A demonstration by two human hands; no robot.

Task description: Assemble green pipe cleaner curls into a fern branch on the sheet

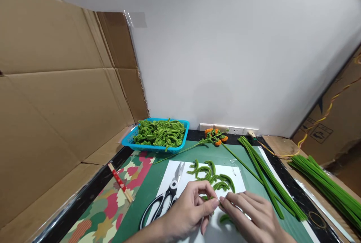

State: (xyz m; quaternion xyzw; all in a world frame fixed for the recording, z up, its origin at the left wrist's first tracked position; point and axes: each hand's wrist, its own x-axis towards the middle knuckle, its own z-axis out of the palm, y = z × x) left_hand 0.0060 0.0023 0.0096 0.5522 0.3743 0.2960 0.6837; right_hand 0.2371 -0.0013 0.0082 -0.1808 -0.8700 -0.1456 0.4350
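Observation:
Over the white paper (234, 171), my left hand (190, 207) is closed in a pinch on a short green pipe cleaner (208, 198), mostly hidden by the fingers. My right hand (251, 213) meets it fingertip to fingertip, its thumb and fingers closed at the end of that piece; what exactly they grip is hidden. Several curved green pipe cleaner pieces (203, 171) lie on the paper just beyond both hands. Another piece (225, 218) shows partly beneath my right hand. Scissors (172, 188) with black and white handles rest left of my left hand, blades pointing away.
A blue basket (126, 141) heaped with green pipe cleaner pieces stands at the back left. Orange flowers (216, 136) on green stems lie behind the paper. Long green pipe cleaners (270, 179) lie at right, another bundle (324, 186) beyond. Wrapped chopsticks (120, 183) lie left.

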